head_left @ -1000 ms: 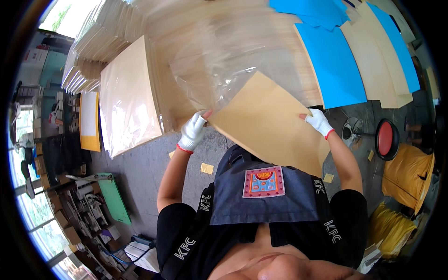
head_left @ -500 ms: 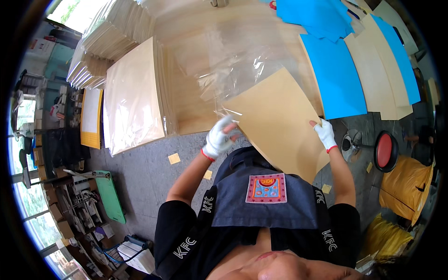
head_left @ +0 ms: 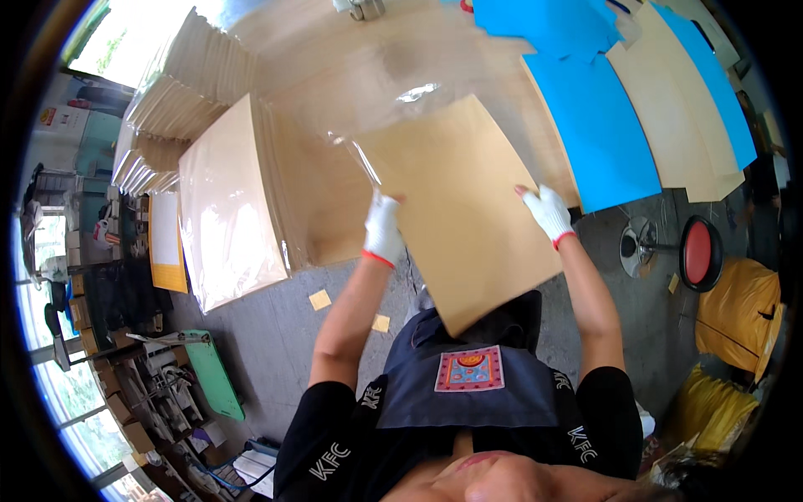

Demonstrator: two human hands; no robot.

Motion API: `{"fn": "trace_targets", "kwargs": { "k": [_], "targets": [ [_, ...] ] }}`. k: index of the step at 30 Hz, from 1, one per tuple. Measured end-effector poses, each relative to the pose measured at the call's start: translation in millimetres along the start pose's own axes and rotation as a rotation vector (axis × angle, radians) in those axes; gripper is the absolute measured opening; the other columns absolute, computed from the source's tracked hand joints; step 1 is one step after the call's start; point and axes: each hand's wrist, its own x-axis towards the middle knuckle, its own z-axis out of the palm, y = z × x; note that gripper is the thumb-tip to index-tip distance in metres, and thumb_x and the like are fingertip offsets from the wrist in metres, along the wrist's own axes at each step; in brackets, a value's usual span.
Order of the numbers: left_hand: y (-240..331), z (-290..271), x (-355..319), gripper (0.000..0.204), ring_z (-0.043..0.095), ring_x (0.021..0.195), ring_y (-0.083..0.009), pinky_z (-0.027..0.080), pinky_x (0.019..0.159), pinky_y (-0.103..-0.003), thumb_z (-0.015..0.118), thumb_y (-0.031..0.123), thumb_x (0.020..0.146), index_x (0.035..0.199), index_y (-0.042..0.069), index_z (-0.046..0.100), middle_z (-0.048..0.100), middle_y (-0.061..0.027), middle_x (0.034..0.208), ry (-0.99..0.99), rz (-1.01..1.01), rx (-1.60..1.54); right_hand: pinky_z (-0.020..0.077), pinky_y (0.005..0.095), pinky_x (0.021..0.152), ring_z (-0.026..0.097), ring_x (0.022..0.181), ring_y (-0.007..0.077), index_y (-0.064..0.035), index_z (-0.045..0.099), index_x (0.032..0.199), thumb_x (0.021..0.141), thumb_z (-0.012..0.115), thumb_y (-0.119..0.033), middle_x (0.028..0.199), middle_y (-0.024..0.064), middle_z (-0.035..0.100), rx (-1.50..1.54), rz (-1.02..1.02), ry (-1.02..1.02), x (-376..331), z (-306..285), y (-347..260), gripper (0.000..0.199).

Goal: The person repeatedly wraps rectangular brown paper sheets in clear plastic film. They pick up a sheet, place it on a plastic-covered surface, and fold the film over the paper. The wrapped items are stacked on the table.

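Observation:
A large tan cardboard sheet (head_left: pixel 468 217) is tilted between my hands, its near corner above my lap. Its far end lies at a clear plastic sleeve (head_left: pixel 418 94); how far it reaches inside is hard to tell. My left hand (head_left: pixel 384 227), in a white glove with bare fingertips, closes on the sheet's left edge beside the sleeve's shiny rim. On the right edge, my right hand (head_left: pixel 548 214) grips the board with the thumb on top and the other fingers partly hidden. Both gloves have red cuffs.
Plastic-wrapped boards (head_left: pixel 230 201) are stacked on the table's left, with taller stacks (head_left: pixel 188 75) behind. Blue sheets (head_left: pixel 598 134) and tan boards (head_left: pixel 669 100) lie on the right. A red-seated stool (head_left: pixel 699 251) stands at right; a green panel (head_left: pixel 213 376) leans at left.
My left hand has gone from loose, spread fingers to gripping the sheet's left edge. The sheet has shifted left and farther away, turning straighter, with my right hand moving along with it.

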Motion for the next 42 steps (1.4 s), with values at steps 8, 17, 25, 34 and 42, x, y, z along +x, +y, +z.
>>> {"fn": "trace_targets", "kwargs": {
  "k": [8, 17, 25, 34, 42],
  "targets": [
    [28, -102, 9, 0.029, 0.062, 0.097, -0.0237, 0.054, 0.08, -0.037, 0.056, 0.009, 0.088, 0.115, 0.003, 0.053, 0.061, -0.0105, 0.109, 0.025, -0.157, 0.066, 0.0442, 0.0447, 0.086, 0.057, 0.101, 0.0421, 0.0076, 0.047, 0.118, 0.084, 0.047, -0.062, 0.102, 0.0315, 0.06, -0.188, -0.074, -0.32, -49, 35, -31, 0.078],
    [14, -82, 5, 0.031, 0.063, 0.093, -0.0212, 0.054, 0.075, -0.033, 0.057, 0.009, 0.087, 0.117, 0.001, 0.052, 0.061, -0.0102, 0.109, 0.022, -0.15, 0.085, 0.0474, 0.042, 0.08, 0.061, 0.095, 0.0339, -0.0129, 0.042, 0.132, 0.086, 0.051, -0.033, 0.102, 0.0177, 0.065, -0.043, -0.246, 0.058, 89, 57, -31, 0.051],
    [3, -76, -28, 0.038, 0.064, 0.086, -0.0185, 0.053, 0.071, -0.031, 0.054, 0.03, 0.093, 0.115, 0.0, 0.054, 0.064, -0.0082, 0.101, 0.058, 0.004, 0.01, 0.0434, 0.0423, 0.063, 0.057, 0.071, 0.0368, -0.0018, 0.056, 0.084, 0.085, 0.05, -0.023, 0.076, 0.0219, 0.059, 0.204, -0.367, -0.062, 74, 67, -10, 0.022],
    [-50, -107, -64, 0.041, 0.062, 0.069, -0.0158, 0.051, 0.057, -0.029, 0.052, 0.041, 0.093, 0.102, 0.002, 0.059, 0.063, -0.0044, 0.084, 0.488, -0.05, -0.041, 0.0426, 0.026, 0.071, 0.051, 0.078, 0.0099, 0.0032, 0.056, 0.089, 0.084, 0.051, -0.007, 0.082, 0.006, 0.06, 0.492, -0.192, -0.254, 12, 57, 28, 0.012],
    [-52, -87, -40, 0.025, 0.059, 0.071, -0.0153, 0.05, 0.062, -0.028, 0.042, 0.011, 0.089, 0.103, 0.0, 0.06, 0.061, -0.0053, 0.084, 0.409, 0.094, -0.051, 0.045, 0.0259, 0.081, 0.059, 0.092, 0.0178, 0.0071, 0.055, 0.107, 0.087, 0.05, -0.017, 0.1, 0.0125, 0.064, 0.352, -0.019, -0.153, 22, 63, 56, 0.031]
  ]
}}
